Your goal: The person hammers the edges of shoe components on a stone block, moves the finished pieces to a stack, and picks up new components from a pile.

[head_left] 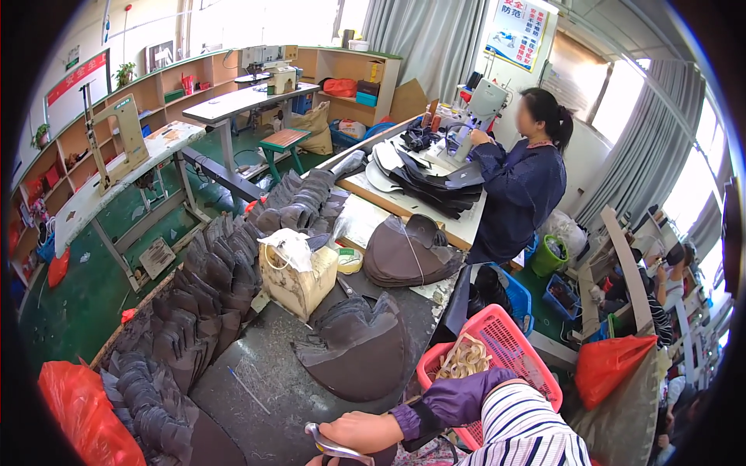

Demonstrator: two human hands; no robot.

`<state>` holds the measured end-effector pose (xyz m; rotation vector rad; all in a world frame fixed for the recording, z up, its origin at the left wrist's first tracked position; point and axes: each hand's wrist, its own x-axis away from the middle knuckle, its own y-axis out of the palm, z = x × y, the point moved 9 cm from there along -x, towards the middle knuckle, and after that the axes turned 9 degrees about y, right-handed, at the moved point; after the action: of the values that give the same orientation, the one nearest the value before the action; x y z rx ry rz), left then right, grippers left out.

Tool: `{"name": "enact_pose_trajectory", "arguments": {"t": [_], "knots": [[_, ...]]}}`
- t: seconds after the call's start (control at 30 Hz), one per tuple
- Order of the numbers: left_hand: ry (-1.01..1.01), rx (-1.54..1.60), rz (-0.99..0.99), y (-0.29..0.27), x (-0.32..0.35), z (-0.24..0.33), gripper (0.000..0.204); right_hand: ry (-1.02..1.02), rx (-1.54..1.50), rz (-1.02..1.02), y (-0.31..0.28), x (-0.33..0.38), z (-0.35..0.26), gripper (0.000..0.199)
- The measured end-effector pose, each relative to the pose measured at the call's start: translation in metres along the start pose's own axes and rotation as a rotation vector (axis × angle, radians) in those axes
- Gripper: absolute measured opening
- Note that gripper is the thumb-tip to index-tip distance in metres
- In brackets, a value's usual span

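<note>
Right hand [360,432], purple sleeve: at the lower edge, fingers closed round the handles of metal scissors [336,449], over the dark worktable [295,388]. Left hand: out of view. Fan-shaped stack of dark grey leather pieces [359,349]: on the table, near the hand. Pink plastic basket [509,342]: beside the table

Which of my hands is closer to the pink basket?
Right. The right hand, gripping a metal tool, sits just left of the pink basket, below its rim; the left hand is out of view.
</note>
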<state>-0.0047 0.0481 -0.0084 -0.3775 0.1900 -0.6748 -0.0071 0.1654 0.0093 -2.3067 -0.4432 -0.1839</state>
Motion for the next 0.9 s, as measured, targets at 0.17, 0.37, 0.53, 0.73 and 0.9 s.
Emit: {"name": "enact_pose_trajectory", "arguments": {"t": [0.17,0.37,0.53,0.73,0.9], "knots": [[0.022,-0.282,-0.048,-0.008,-0.006,-0.008,0.029,0.154,0.122,0.072,0.001,-0.010,0.008,0.023],[-0.024,-0.536,-0.131,-0.013,-0.015,-0.007,0.038,0.100,0.052,0.178,-0.011,-0.008,0.019,0.022],[-0.029,-0.556,-0.203,-0.013,-0.017,-0.008,0.032,-0.023,-0.105,0.065,-0.013,0.013,0.012,0.019],[0.280,-0.344,-0.073,-0.009,-0.029,0.011,0.028,-0.091,0.067,-0.082,-0.007,0.037,-0.009,0.016],[0.174,-0.230,-0.093,-0.003,-0.043,0.006,0.027,-0.079,0.100,-0.077,0.001,0.049,-0.006,0.028]]}}
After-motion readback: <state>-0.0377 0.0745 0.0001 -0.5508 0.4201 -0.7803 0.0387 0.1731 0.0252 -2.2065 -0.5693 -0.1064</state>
